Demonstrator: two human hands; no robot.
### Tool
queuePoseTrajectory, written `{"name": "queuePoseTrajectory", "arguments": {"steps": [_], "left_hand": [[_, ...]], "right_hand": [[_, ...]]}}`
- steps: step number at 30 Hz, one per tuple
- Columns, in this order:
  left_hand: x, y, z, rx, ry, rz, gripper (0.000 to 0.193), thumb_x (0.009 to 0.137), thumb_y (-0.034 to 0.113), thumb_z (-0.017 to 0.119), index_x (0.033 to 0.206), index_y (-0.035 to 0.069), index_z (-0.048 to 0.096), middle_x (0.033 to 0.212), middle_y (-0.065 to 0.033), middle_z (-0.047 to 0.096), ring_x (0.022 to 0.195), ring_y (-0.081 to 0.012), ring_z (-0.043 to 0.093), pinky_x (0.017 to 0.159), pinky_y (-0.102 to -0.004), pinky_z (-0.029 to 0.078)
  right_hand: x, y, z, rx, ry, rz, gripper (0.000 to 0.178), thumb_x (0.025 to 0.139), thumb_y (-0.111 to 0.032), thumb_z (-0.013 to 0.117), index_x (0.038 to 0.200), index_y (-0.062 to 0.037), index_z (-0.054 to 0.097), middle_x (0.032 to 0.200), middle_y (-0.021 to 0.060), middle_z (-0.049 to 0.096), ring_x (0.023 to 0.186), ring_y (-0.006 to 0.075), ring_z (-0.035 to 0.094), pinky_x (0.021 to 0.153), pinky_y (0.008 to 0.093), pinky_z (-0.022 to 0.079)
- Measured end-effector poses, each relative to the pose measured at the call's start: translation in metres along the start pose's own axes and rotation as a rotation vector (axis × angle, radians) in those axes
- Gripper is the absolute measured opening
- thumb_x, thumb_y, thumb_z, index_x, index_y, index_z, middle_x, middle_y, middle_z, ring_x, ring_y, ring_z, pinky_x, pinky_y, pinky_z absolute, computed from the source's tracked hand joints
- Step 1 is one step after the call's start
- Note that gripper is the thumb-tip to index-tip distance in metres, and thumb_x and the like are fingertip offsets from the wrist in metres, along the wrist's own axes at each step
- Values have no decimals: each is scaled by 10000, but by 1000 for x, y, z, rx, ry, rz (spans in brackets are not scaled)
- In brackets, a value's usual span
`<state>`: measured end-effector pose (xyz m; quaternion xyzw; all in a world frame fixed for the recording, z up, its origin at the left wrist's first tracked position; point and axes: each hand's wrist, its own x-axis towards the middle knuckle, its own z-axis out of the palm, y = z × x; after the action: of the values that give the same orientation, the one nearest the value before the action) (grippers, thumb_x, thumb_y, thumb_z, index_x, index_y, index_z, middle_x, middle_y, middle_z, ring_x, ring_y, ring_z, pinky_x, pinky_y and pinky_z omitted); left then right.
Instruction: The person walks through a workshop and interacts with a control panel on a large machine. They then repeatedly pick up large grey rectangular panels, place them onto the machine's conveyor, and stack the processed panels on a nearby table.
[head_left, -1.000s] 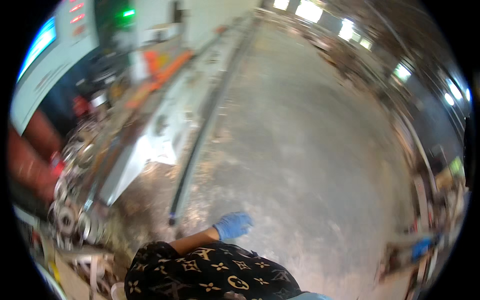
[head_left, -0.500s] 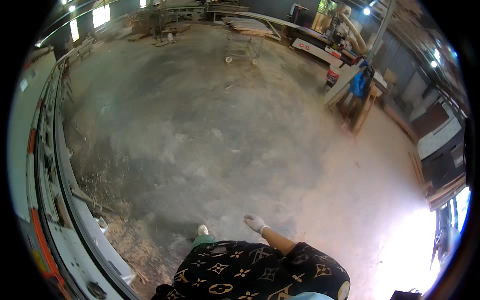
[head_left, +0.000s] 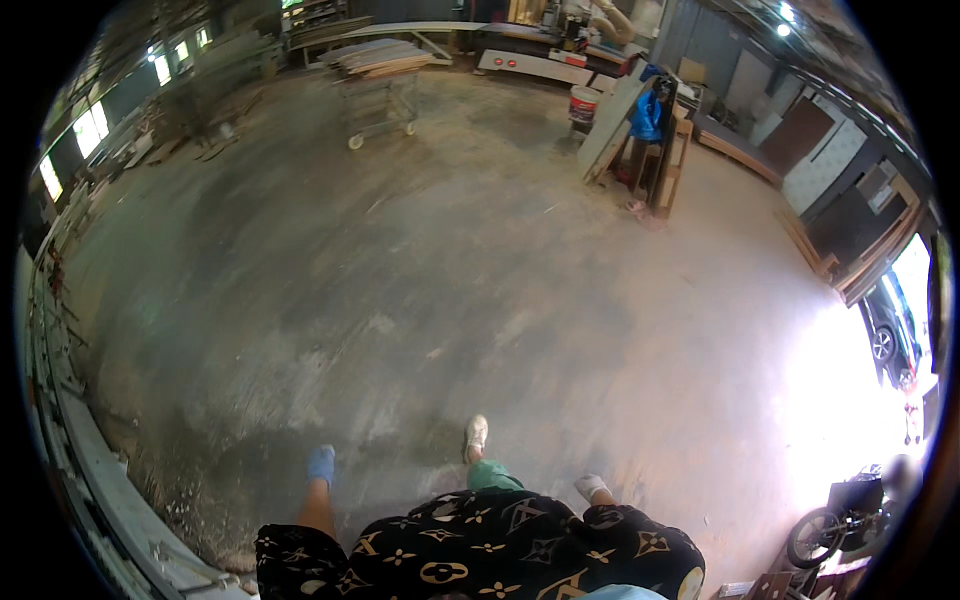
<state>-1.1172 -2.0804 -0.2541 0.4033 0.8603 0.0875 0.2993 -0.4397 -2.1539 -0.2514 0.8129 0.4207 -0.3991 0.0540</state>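
My left hand (head_left: 321, 464), in a blue glove, hangs over the concrete floor (head_left: 430, 300) at the lower left. Its fingers point forward and nothing shows in them. Close to my right hip, my right hand (head_left: 591, 487) wears a whitish glove; it looks loosely open and holds nothing that I can see. Between the hands, one white shoe (head_left: 477, 432) steps forward under a green trouser leg (head_left: 494, 475). Neither hand touches any object.
Ahead stands a wheeled cart (head_left: 380, 105) stacked with boards (head_left: 378, 58). Leaning panels (head_left: 615, 125) with a blue bag (head_left: 647, 118) and a bucket (head_left: 583, 104) are ahead right. A long machine rail (head_left: 95, 480) runs along the left; a motorbike (head_left: 835, 525) stands lower right.
My view has turned to the right, so the cart and leaning panels sit further left. My left hand has come into view; my right hand has swung back toward my hip.
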Motion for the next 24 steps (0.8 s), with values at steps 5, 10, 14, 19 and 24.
{"name": "queuePoseTrajectory", "arguments": {"steps": [5,10,14,19,24], "left_hand": [[115,138,40,-210,-33,193,453,812,387,399,855,-22,590,769,-225,594,684,-368,578,586,-446,431],[103,289,52,63,-255,245,448,818,375,396,1004,0,556,999,-225,557,940,-351,530,776,-415,410],[157,269,62,98,-429,167,417,813,358,424,1034,29,554,1046,-195,546,918,-327,535,787,-400,413],[251,271,30,241,-539,-19,417,826,358,416,1059,36,542,1102,-179,523,967,-321,520,804,-402,410],[365,343,-10,235,-561,-51,418,838,358,407,1084,43,530,1158,-164,500,1015,-314,504,821,-403,407]], "right_hand": [[85,-96,-69,183,68,-31,363,748,-280,501,993,-31,600,1018,163,588,993,302,535,841,335,413],[157,-268,-153,176,96,-257,363,764,-296,514,1003,-34,592,1026,176,577,988,316,529,838,343,411],[217,-413,-176,236,3,-440,362,777,-322,505,997,-49,593,1023,174,574,984,320,525,835,346,405],[283,-520,-215,304,58,-612,337,775,-318,521,970,-56,602,917,170,607,886,291,570,768,340,433],[360,-530,-241,410,161,-293,323,755,-256,531,952,-9,598,903,162,615,893,258,571,768,319,431]]}}
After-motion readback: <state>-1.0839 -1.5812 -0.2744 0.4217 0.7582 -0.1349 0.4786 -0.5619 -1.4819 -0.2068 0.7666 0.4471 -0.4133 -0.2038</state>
